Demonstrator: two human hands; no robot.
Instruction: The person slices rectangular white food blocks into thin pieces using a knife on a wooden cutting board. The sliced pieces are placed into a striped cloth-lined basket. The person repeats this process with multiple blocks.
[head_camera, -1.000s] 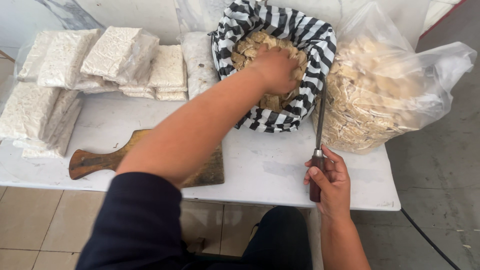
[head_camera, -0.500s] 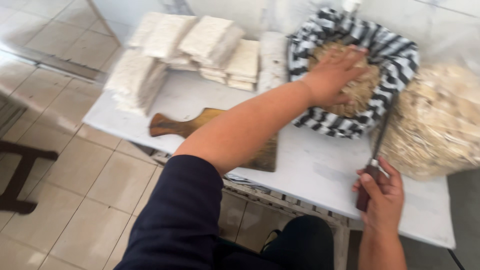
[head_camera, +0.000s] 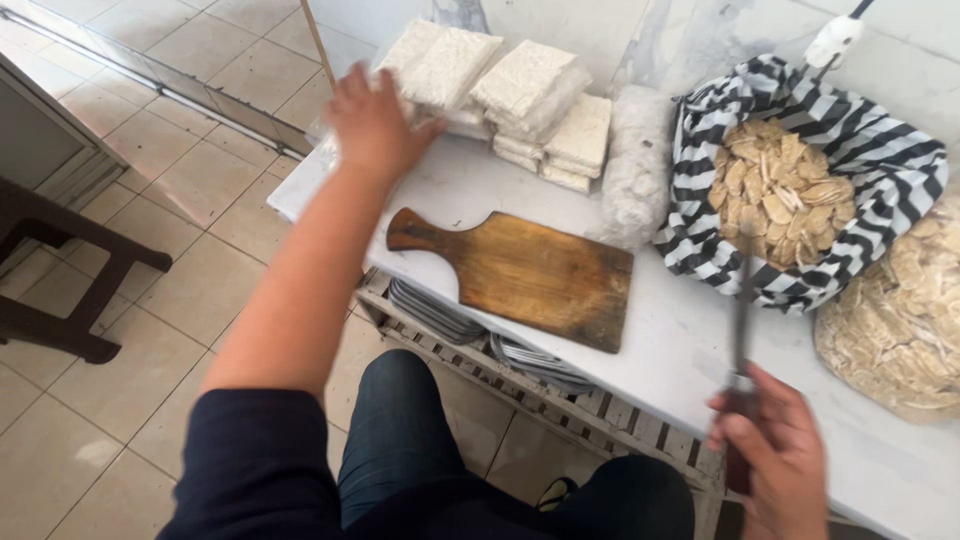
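The left hand has left the striped bag and now reaches for the white blocks, fingers apart. The right hand stays clamped on the knife.

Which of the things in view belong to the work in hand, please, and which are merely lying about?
In use:
- left hand, reaching at the wrapped white blocks
- right hand, gripping the knife
- wooden cutting board
- striped bag of cut slices

Lying about:
- clear bag of slices
- dark stool
- trays under the table
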